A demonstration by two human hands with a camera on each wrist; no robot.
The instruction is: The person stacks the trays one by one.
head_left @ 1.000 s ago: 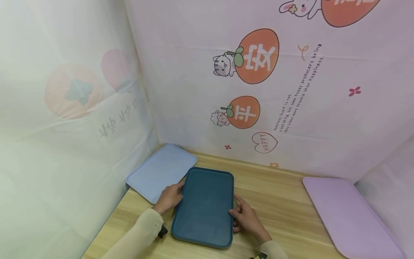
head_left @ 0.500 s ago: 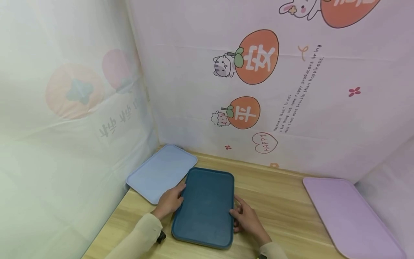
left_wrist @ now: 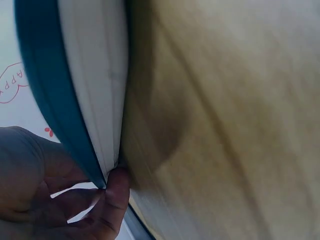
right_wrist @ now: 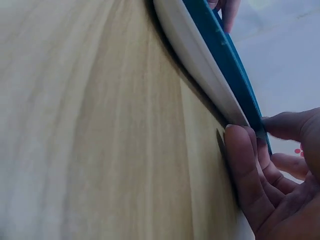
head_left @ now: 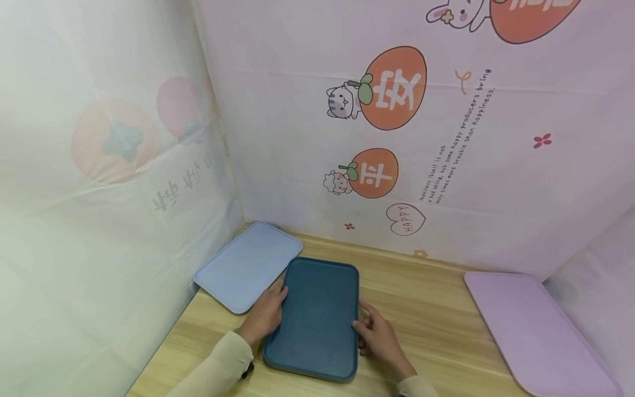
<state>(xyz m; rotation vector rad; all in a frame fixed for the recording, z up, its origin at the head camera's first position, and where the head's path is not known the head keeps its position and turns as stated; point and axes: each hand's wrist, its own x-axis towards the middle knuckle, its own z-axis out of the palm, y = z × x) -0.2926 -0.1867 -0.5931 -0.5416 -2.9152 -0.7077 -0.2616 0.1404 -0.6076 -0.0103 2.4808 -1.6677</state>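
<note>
The white fabric wall with coloured print (head_left: 297, 49) has writing that can be read in the head view. Inside a heart of red outline (head_left: 405, 219) stands "HAPPY", and beside it an English text begins with "Happiness itself is not a bad thing". 2 orange cartoon fruits (head_left: 397, 118) carry the white characters 安 and 平, turned sideways. The grey writing on the left fabric (head_left: 183, 184) is too faint for me to read.

The dark teal rectangular tray with rounded corners (head_left: 317, 320) lies on the wood-grain surface (head_left: 426, 298). The left hand (head_left: 265, 314) grips its left long edge with bent fingers, and the right hand (head_left: 382, 336) pinches the opposite edge. A light blue rectangular tray (head_left: 250, 267) is just beside, at the left; a lilac rectangular tray (head_left: 541, 331) is well apart, at the right.

The wrist views show what the head view does not: under the teal rim there is a smooth whitish layer (left_wrist: 97, 75). In the right wrist view the right fingers touch this layer, while the thumb is against the teal rim
</note>
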